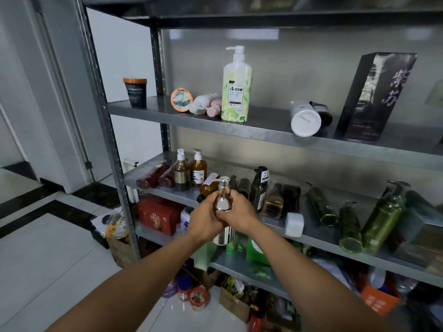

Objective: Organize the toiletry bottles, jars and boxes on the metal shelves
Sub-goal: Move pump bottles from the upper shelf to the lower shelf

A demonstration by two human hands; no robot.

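Both your hands are closed round one chrome pump bottle (224, 199), held in the air in front of the middle shelf (311, 232). Your left hand (206, 220) wraps it from the left and your right hand (241, 212) from the right. Your fingers (236, 197) cover most of the body, so only the pump head, a strip of the front and the base below your palms show.

On the upper shelf (263, 130) the green-and-white pump bottle (236, 92) stands upright. A white bottle (305, 121) lies on its side with its base towards you, and the dark item behind it is half hidden. The tall black box (376, 97) leans, and whatever is right of it is cut off by the frame edge.

On the middle shelf two amber pump bottles (190, 168) stand, while the green bottles (350, 222) lie tipped over. Your hands hide the shelf directly behind them. The lower shelves and the floor clutter are too blurred to sort out.
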